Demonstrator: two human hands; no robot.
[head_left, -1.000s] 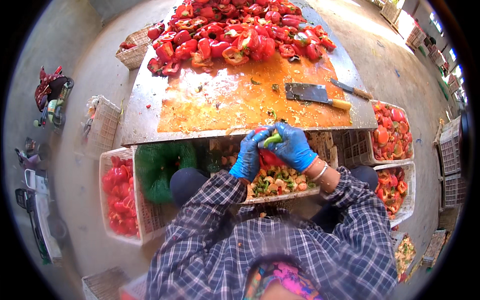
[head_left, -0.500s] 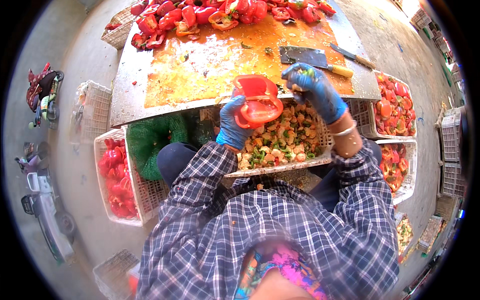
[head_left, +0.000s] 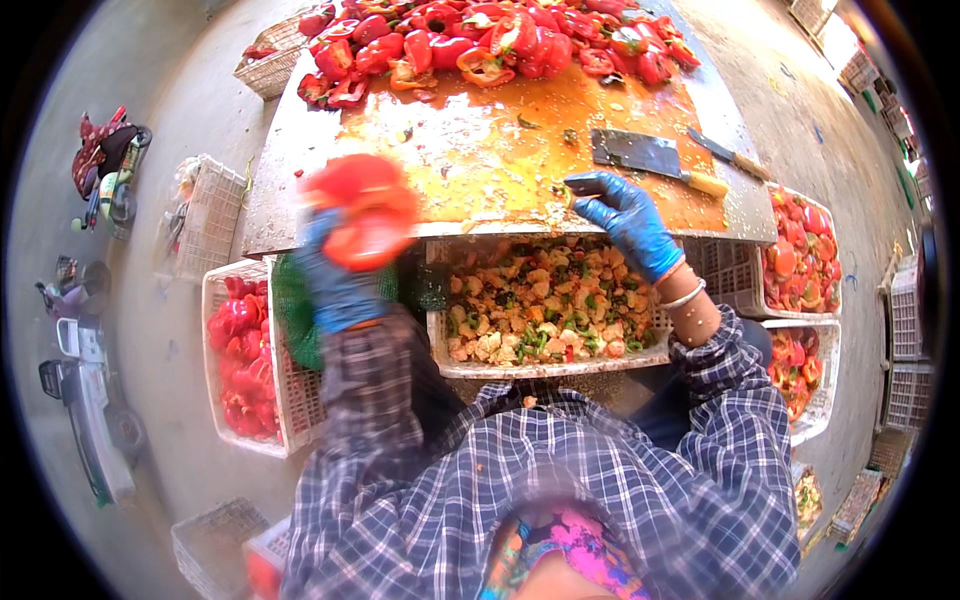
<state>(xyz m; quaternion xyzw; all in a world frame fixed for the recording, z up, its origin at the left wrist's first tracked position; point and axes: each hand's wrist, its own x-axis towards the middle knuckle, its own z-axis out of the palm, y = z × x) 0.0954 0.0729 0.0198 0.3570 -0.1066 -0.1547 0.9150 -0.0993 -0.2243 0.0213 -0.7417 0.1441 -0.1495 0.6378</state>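
My left hand (head_left: pixel 342 285), in a blue glove and blurred by motion, is closed on a red bell pepper (head_left: pixel 365 200) with its hollow inside showing. It is at the table's near edge, left of the middle. My right hand (head_left: pixel 628 225), also blue-gloved, hovers at the same edge with its fingers apart, pointing left. Small pale bits show by its fingertips. Beneath it, a white crate (head_left: pixel 560 369) between my knees holds pale pepper cores with green stems. A cleaver (head_left: pixel 636 150) with a wooden handle lies on the table beyond my right hand, beside a smaller knife (head_left: pixel 720 148).
Red peppers (head_left: pixel 480 40) are heaped on the table's (head_left: pixel 270 200) far side. A crate of red peppers (head_left: pixel 283 380) stands at left beside green netting (head_left: pixel 300 310). Two more pepper crates (head_left: pixel 800 320) are at right. Other crates and a scooter (head_left: pixel 85 400) stand on the floor.
My left hand has swung left with the red bell pepper. My right hand has moved slightly down and opened, the core no longer visible in it. The view has shifted a little.
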